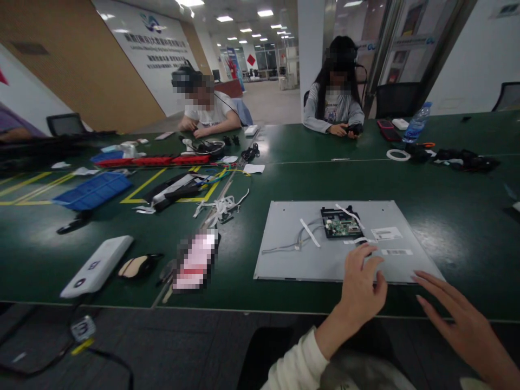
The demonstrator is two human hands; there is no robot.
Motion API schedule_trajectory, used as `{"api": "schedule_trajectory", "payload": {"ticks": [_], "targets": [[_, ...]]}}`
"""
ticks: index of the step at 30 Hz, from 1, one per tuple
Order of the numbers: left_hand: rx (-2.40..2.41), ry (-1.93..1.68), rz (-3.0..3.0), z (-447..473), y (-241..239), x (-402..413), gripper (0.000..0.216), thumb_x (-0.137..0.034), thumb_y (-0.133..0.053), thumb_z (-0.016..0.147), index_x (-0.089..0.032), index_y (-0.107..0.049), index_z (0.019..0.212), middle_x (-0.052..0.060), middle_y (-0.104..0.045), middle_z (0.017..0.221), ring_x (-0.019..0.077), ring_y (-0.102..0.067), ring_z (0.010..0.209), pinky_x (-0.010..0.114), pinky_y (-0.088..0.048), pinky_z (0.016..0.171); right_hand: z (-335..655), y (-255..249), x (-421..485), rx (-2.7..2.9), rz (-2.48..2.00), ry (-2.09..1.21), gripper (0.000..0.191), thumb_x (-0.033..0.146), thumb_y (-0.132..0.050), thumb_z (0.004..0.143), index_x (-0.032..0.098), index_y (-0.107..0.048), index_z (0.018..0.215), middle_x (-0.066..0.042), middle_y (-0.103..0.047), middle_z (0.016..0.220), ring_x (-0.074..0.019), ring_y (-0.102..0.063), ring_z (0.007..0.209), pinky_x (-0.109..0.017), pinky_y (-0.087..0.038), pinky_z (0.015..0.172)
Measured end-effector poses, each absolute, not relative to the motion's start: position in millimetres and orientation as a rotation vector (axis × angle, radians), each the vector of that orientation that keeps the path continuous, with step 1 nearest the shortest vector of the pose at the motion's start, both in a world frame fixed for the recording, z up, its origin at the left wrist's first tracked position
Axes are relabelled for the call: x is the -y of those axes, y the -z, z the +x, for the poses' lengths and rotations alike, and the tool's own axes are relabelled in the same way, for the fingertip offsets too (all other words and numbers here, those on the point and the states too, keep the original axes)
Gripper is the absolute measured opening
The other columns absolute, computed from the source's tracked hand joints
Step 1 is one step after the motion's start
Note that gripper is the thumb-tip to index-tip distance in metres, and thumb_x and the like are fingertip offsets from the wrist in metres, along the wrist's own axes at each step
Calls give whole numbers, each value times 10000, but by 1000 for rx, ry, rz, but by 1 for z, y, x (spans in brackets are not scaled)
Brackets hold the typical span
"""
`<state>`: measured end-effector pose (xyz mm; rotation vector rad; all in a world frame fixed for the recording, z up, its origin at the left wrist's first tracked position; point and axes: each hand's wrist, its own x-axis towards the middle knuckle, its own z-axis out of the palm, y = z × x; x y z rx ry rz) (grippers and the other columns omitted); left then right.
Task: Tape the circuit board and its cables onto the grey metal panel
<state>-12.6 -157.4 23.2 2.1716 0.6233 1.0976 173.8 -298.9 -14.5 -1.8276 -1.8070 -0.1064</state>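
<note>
The white strip (358, 240) beside the circuit board (341, 227) on the grey panel (290, 264) lies at the curled left hand's (361, 287) fingertips, pinched or not I cannot tell, the right hand (461, 314) spread rightward, apparently mid-adjustment, which calls for light fingertip control.

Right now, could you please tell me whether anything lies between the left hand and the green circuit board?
Yes: a white strip lies by the near edge of the green circuit board, between it and the left hand; whether fingertips touch the strip is unclear.
</note>
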Motion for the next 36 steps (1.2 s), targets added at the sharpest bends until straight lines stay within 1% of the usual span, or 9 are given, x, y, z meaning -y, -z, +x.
{"api": "schedule_trajectory", "payload": {"ticks": [2,4,10,14,19,23,30,33,36], "targets": [[-690,-1121,2115,-13,-25,158,329,-85,-477,794,-195,-555,1094,113,-517,1288,244,-439,1270,491,-386,1061,181,12,274,1812,-1798,84,560,326,-480,892,371,-342,1432,-34,-469,1397,-284,-510,1227,-512,-423,1033],[-739,-1128,2065,-13,-25,158,311,-85,-470,804,-194,-560,1081,109,-516,1291,235,-447,1261,480,-391,1064,187,10,248,1873,-1778,38,553,348,-513,876,337,-376,1412,-50,-431,1426,-289,-456,1277,-505,-405,1050],[-712,-1137,2093,-13,-22,160,310,-104,-472,814,-194,-561,1097,114,-501,1313,250,-431,1276,496,-385,1066,177,8,190,2160,-1627,-113,691,374,-618,790,251,-357,1419,-94,-269,1525,-315,-205,1414,-543,-295,1106],[-722,-1129,2074,-16,-24,161,332,-92,-461,814,-197,-551,1115,107,-499,1306,238,-423,1279,484,-380,1073,162,1,180,2224,-1560,-207,688,367,-623,773,233,-387,1405,-91,-196,1556,-311,-123,1435,-548,-238,1125],[-703,-1100,2063,-19,-28,160,353,-65,-461,790,-201,-545,1105,98,-503,1292,225,-431,1268,462,-381,1075,158,3,180,2241,-1537,-228,651,362,-610,777,241,-419,1388,-88,-134,1573,-324,-97,1439,-578,-216,1117],[-697,-1075,2057,-17,-27,159,316,-66,-459,792,-198,-552,1062,107,-488,1315,239,-426,1276,477,-380,1071,158,9,184,2295,-1543,-217,642,372,-605,776,248,-428,1380,-95,-104,1578,-334,-112,1435,-605,-189,1109],[-672,-1048,2077,-17,-22,157,324,-51,-454,784,-185,-542,1065,109,-472,1332,227,-426,1280,442,-395,1064,156,10,192,2284,-1627,-175,676,357,-539,822,276,-313,1454,-76,-91,1583,-322,-83,1441,-599,-183,1108],[-664,-1012,2088,-19,-24,158,331,-57,-458,792,-182,-541,1087,114,-471,1328,229,-422,1286,430,-399,1064,163,11,192,2246,-1705,-127,699,400,-542,824,289,-291,1466,-62,-74,1586,-339,-74,1439,-603,-194,1103],[-678,-985,2078,-21,-27,158,301,-66,-459,804,-180,-551,1068,113,-470,1331,225,-439,1273,403,-415,1050,176,18,191,2160,-1825,-45,683,463,-541,821,307,-329,1451,-43,-75,1586,-358,-77,1435,-603,-221,1093]]}}
